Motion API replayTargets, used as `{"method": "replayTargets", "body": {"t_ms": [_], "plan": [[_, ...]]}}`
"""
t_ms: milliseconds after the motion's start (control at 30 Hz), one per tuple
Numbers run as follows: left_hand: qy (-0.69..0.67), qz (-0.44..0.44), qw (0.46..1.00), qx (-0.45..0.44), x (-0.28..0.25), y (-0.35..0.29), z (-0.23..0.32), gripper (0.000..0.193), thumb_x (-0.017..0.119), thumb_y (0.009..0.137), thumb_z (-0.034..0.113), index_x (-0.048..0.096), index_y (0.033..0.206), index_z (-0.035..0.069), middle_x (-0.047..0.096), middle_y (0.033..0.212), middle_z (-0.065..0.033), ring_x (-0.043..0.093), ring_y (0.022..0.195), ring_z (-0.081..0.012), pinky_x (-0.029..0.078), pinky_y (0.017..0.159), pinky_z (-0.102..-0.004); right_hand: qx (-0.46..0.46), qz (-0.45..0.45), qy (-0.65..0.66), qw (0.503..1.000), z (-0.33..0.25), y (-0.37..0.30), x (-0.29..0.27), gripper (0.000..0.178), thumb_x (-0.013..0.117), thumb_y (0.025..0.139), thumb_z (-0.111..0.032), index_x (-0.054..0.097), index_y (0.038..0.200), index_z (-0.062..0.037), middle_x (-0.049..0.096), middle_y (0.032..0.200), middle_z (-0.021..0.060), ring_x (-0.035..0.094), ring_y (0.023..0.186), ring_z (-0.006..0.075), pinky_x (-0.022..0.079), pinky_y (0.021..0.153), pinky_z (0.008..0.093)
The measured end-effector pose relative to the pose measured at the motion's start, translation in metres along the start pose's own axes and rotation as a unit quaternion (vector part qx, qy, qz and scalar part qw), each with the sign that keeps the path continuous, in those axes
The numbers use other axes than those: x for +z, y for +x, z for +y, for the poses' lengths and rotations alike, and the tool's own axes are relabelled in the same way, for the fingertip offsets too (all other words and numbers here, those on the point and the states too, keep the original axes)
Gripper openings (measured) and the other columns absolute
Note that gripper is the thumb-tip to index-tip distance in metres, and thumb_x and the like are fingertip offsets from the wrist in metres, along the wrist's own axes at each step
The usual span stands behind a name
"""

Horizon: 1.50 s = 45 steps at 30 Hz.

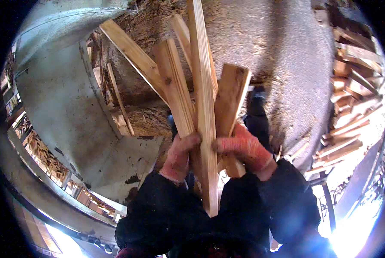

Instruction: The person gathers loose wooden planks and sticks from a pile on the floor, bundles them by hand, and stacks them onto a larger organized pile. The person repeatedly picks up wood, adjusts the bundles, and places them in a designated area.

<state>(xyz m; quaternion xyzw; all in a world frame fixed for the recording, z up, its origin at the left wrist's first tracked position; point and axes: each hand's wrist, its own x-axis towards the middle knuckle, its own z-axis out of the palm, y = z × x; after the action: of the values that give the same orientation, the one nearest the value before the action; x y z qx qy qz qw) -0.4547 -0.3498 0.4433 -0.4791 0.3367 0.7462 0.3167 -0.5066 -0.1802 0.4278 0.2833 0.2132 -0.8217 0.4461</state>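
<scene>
Both my hands wear reddish-orange work gloves and hold a loose, fanned bundle of wood offcuts in front of my body. My left hand is closed round the left side, its thumb on a knotted wooden board. My right hand grips the right side, around a short wide board, its thumb reaching a long narrow wooden strip. That strip lies on top, through the middle. Another wooden piece slants out to the upper left; one more shows behind the strip. The fingers beneath the bundle are hidden.
A grey-green metal sheet or chute stands on the left, with scrap wood beside it. Sawdust-strewn ground stretches ahead. Stacked wood pieces line the right side. My dark shoe shows beyond the right hand.
</scene>
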Motion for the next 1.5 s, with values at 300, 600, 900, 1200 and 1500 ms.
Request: {"method": "replayTargets", "body": {"t_ms": [300,600,900,1200,1500], "plan": [[-0.121,-0.134,0.983,-0.041,0.034,0.094,0.027,0.052,0.055,0.089,0.053,0.061,0.118,0.011,0.067,0.103,-0.009,0.065,0.094,-0.0254,0.054,0.086,-0.0414,-0.081,0.115,-0.152,0.978,-0.043,0.065,-0.051,0.066,0.073,0.081,-0.038,0.044,0.128,-0.0013,0.062,0.102,0.0066,0.06,0.09,0.0143,0.051,0.08,0.0293],[-0.14,-0.117,0.983,0.003,0.022,0.09,0.011,0.049,0.058,0.091,0.044,0.054,0.128,0.011,0.059,0.124,-0.0106,0.06,0.107,-0.0249,0.052,0.089,-0.0414,-0.048,0.18,-0.41,0.893,-0.031,0.082,-0.066,0.061,0.062,0.086,-0.047,0.053,0.125,-0.0008,0.058,0.114,0.0177,0.058,0.103,0.0226,0.045,0.093,0.0338],[-0.329,-0.174,0.923,-0.094,0.017,0.071,-0.008,0.066,0.057,0.086,0.057,0.051,0.131,0.009,0.056,0.126,-0.012,0.055,0.114,-0.0275,0.045,0.099,-0.0429,0.119,0.106,0.096,0.983,-0.023,0.026,-0.07,0.055,0.058,0.09,-0.047,0.057,0.123,-0.0026,0.066,0.11,0.0131,0.065,0.096,0.0216,0.053,0.085,0.0333],[-0.067,-0.036,0.997,-0.019,0.0,0.081,0.018,0.067,0.052,0.088,0.06,0.048,0.131,0.009,0.061,0.113,-0.0109,0.062,0.099,-0.0244,0.053,0.085,-0.0372,0.048,0.213,-0.514,0.829,-0.008,0.123,-0.045,0.086,0.071,0.077,-0.051,0.038,0.138,-0.0002,0.055,0.119,0.0176,0.057,0.107,0.0251,0.045,0.093,0.0335],[-0.189,-0.013,0.975,-0.114,-0.029,0.062,0.008,0.06,0.05,0.092,0.055,0.051,0.126,0.005,0.061,0.113,-0.0148,0.06,0.103,-0.0305,0.051,0.091,-0.0427,0.083,0.141,-0.057,0.985,0.02,0.05,-0.047,0.072,0.073,0.079,-0.038,0.04,0.132,-0.0025,0.062,0.104,0.0122,0.064,0.084,0.0217,0.054,0.075,0.0345]]}}
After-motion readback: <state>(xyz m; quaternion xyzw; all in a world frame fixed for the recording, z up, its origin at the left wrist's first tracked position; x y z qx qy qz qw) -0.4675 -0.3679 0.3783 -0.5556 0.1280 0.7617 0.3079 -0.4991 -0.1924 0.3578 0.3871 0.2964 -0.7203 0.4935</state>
